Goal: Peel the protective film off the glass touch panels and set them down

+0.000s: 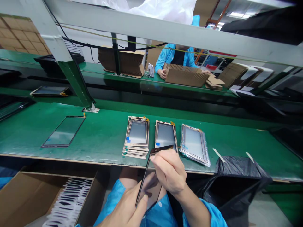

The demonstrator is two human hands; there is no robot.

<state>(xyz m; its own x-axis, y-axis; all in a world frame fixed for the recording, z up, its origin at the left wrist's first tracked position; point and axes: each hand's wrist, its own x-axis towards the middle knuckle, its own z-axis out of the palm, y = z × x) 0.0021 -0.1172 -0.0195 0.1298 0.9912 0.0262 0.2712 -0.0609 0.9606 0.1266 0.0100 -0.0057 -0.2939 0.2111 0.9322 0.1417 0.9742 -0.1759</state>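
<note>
The panel (pixel 154 191) — probably light, stiff, brittle, slick — suits edge holds: left hand (pixel 127 201) clasping its near left side, right hand (pixel 169 170) pinching its far end.

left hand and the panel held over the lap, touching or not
Touching: the head view shows the left hand wrapped around the panel at its edge, thumb on its face.

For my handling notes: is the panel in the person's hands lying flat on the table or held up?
Held up: the left hand grips the panel in front of the table, right hand at its top.
</note>
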